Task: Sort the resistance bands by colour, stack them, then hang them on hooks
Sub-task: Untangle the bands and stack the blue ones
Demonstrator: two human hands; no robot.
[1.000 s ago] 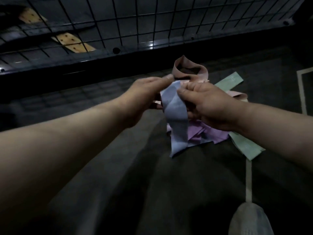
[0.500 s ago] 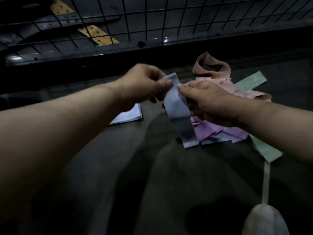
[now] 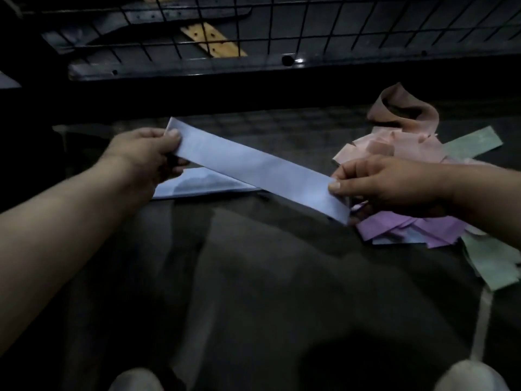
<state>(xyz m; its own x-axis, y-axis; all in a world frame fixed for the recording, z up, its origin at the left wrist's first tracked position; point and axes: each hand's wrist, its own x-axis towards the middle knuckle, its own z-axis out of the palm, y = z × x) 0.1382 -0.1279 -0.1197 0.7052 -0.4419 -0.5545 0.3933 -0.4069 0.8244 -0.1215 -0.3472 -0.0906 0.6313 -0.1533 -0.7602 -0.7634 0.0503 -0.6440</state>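
grip first: your left hand (image 3: 146, 149) pinches the far-left end of the pale blue band (image 3: 253, 165), thumb on top and fingers curled beneath. your right hand (image 3: 386, 182) pinches the near-right end in the same way. the band is held flat and straight between them, slanting from upper left to lower right above the dark floor (image 3: 253, 292).

under its left half a second blue band (image 3: 203, 184) lies flat on the floor, partly covered by the held one and by your left hand.

your right hand sits over the mixed pile (image 3: 394, 145): pink bands in the middle, a brownish loop (image 3: 406, 111) standing up at the far edge, green strips (image 3: 473, 142) poking out on the right, purple bands (image 3: 423, 227) nearest you. the held band's lower corner meets the purple edge; you cannot tell whether they touch.

a wide stretch of floor runs between your forearms down to two shoe tips (image 3: 135, 379) at the bottom edge. beyond your left hand the floor ends at a dark ledge below a wire grid (image 3: 310, 24).
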